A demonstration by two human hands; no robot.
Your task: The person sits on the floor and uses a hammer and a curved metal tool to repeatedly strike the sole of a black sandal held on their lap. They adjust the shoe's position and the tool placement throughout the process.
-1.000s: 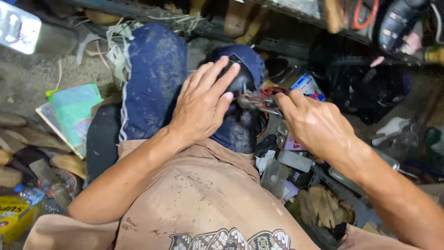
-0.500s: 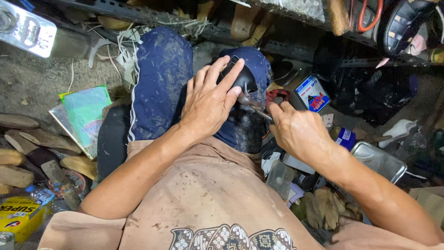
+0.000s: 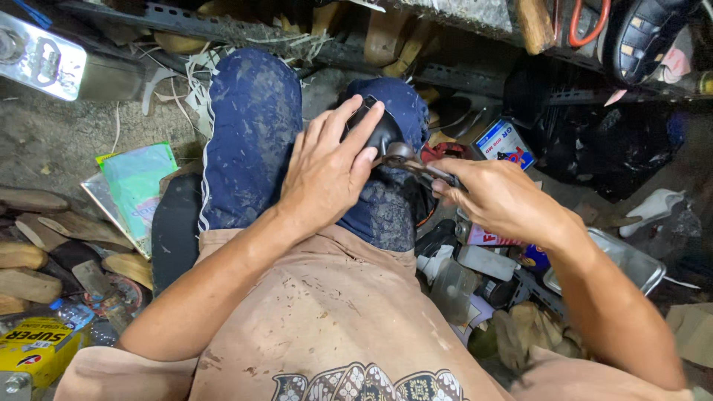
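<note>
Two hands on one small target. Left hand [image 3: 327,174] clamps the black shoe [image 3: 382,128] against the knee [image 3: 386,200], fingers wrapped over it. Right hand [image 3: 505,200], at 3 o'clock, is closed on pliers [image 3: 416,165] biting the shoe's edge. Risk: pliers slip off and the jaws hit the left fingertips [image 3: 369,152], which sit just beside the bite.

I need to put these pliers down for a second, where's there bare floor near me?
The barest patch is the grey floor at upper left, between the metal box, the green booklet and the dark blue trouser leg. Beside the right hand it is crowded with cans, bottles and a metal tray. Wooden pieces fill the lower left.
</note>
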